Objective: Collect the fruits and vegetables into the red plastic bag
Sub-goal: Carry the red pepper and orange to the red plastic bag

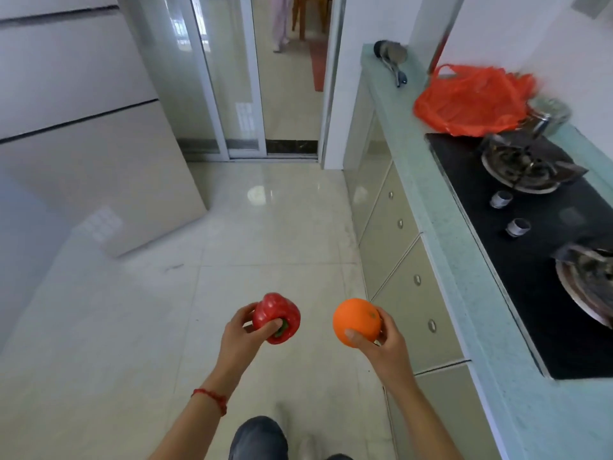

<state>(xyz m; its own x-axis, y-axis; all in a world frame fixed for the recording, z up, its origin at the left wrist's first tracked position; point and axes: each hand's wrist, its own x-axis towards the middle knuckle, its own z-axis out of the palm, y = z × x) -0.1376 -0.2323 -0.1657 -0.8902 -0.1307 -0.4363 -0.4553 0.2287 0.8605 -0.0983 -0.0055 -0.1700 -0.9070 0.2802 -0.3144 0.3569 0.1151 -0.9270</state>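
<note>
My left hand (243,330) grips the slick red pepper (277,317), right hand (381,336) cups the firm orange (356,322); the limp red bag (471,101) lies far right on the desk (441,207)

Home kitchen. Black gas hob (517,247) with two burners and knobs set into a pale green surface (441,207), drawers (394,234) below, glossy tiled floor (265,227), sliding glass door (229,78) to another room.

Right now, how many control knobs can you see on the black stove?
2. One knob sits near the far burner, and the other knob is closer, toward the near burner. More may lie outside the frame.
</note>
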